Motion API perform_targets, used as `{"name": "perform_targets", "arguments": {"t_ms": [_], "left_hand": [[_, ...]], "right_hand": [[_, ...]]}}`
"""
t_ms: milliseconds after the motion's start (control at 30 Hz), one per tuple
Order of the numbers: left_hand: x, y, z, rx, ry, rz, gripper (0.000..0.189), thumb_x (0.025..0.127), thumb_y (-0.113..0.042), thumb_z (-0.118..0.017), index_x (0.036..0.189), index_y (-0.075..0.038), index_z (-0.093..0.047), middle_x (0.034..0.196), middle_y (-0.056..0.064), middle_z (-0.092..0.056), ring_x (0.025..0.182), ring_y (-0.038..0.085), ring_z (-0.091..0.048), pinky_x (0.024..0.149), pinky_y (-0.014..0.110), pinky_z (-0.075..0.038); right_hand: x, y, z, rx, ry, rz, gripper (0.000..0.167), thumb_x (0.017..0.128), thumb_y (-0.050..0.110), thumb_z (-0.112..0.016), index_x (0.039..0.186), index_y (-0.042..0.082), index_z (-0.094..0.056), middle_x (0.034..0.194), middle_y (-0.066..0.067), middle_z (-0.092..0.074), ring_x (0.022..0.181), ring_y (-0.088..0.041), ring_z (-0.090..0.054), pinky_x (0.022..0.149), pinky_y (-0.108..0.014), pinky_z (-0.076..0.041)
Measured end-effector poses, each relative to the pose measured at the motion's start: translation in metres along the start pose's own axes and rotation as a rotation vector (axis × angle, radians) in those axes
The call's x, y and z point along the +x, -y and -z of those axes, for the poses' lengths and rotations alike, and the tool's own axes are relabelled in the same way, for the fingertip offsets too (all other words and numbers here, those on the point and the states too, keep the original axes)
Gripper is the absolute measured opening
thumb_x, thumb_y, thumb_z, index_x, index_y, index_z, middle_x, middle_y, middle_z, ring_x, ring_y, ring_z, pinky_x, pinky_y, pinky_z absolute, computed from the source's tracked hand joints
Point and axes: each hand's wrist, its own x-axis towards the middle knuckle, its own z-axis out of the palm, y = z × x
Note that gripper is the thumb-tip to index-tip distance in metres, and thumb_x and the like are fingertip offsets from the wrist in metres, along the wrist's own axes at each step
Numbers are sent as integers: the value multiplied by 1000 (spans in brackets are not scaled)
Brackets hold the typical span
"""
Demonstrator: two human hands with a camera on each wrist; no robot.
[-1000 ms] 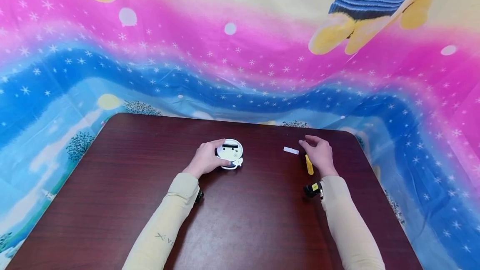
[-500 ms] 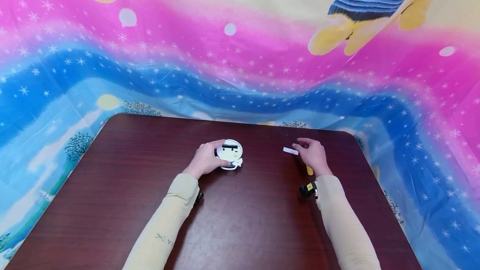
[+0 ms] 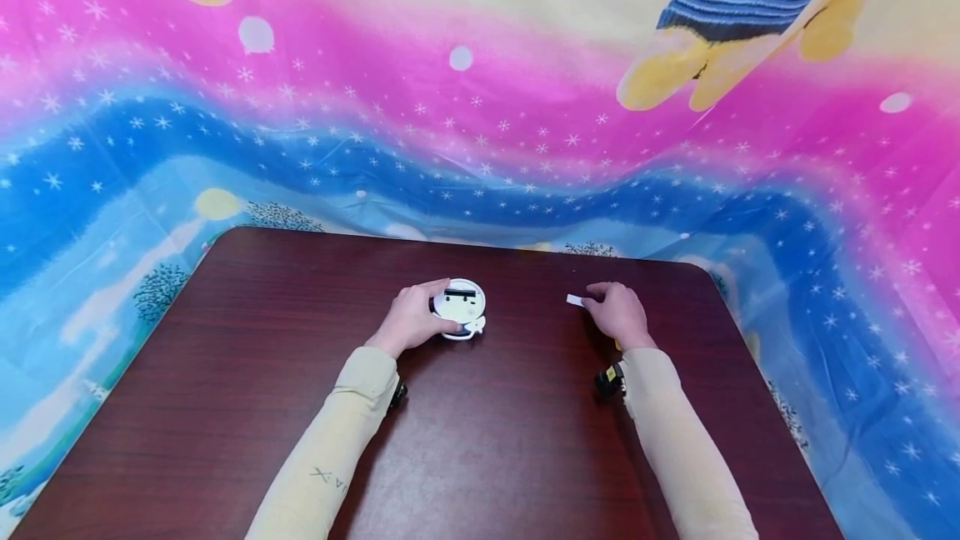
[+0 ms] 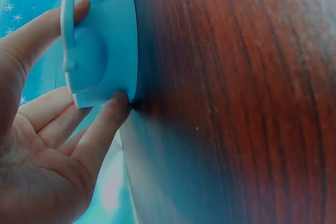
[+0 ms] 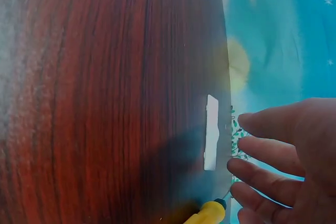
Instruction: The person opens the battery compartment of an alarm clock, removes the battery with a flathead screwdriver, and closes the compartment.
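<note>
My left hand [image 3: 411,319] grips a white round device [image 3: 467,308] from its left side. Its upward face has a dark slot and small dark spots. The left wrist view shows the device's bluish-looking side [image 4: 118,40] against the tabletop, with thumb and fingers on either side. My right hand [image 3: 618,312] hovers at a small flat white strip [image 3: 573,300], covering its right end in the head view. In the right wrist view the strip [image 5: 211,132] lies on the table and the fingers are relaxed, apart from it. A yellow-handled screwdriver [image 5: 209,214] lies beneath, mostly hidden in the head view.
The dark red wooden table [image 3: 495,440] has its far edge just beyond both hands. A patterned cloth [image 3: 450,123] hangs behind and around it. A small black camera [image 3: 609,380] sits at the right wrist.
My right hand has moved left from above the screwdriver to the white strip, now hiding most of the screwdriver. The left hand and round device have stayed in place.
</note>
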Motion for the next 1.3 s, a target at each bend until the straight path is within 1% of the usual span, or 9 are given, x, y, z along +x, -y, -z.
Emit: {"name": "perform_targets", "arguments": {"t_ms": [100,200,333,400,600,800,933,1133,1300], "left_hand": [[0,0,0,0,-1,-1,86,76,-34,-90,149,-8,-53,150,6,-53,138,30,-46,111,44,-38],[0,1,0,-1,-1,-6,86,77,-34,-90,149,-7,-52,149,7,-53,138,30,-46,111,44,-38],[0,1,-1,-5,0,-7,87,77,-34,-90,149,-6,-52,149,8,-53,138,31,-46,111,44,-38],[0,1,-1,-7,-1,-4,87,77,-34,-90,149,-6,-52,149,7,-53,138,31,-46,111,44,-38],[0,1,-1,-11,0,-1,87,77,-34,-90,150,-6,-52,150,7,-52,138,31,-45,111,45,-37],[-1,1,-1,-13,-1,1,86,77,-34,-90,149,-6,-52,150,7,-52,138,32,-45,111,45,-37],[-1,1,0,-16,3,5,86,77,-33,-90,149,-7,-52,150,6,-53,138,31,-45,111,45,-38],[1,1,0,-11,-1,3,86,77,-33,-90,150,-7,-52,150,7,-52,138,31,-45,111,45,-37],[1,0,0,-5,3,10,87,77,-34,-90,150,-8,-52,150,5,-52,139,30,-45,112,44,-37]], "right_hand": [[1,1,-1,-23,4,-19,39,100,22,-65,134,3,-67,133,-22,-62,119,-41,-56,95,-56,-46],[2,2,-3,-41,15,-34,39,100,23,-65,134,4,-67,132,-22,-63,114,-40,-58,91,-54,-48],[2,2,-6,-70,21,-37,40,99,23,-67,134,4,-67,128,-22,-64,105,-38,-59,85,-52,-50],[2,3,-7,-90,11,-33,39,99,23,-67,134,4,-68,127,-22,-64,103,-38,-59,83,-52,-50],[3,3,-12,-167,2,0,37,98,21,-67,131,4,-70,125,-23,-63,106,-41,-58,85,-54,-50],[2,5,-14,-208,-4,38,32,95,20,-71,122,4,-74,118,-21,-67,103,-41,-58,85,-55,-49],[2,5,-15,-216,-13,48,26,95,20,-71,116,6,-77,111,-19,-69,100,-40,-56,85,-55,-48],[2,5,-16,-190,-39,60,20,94,18,-72,109,8,-80,105,-16,-70,97,-38,-56,84,-55,-47],[2,5,-17,-180,-57,69,17,93,17,-73,107,8,-80,101,-15,-70,93,-37,-56,79,-53,-49]]}}
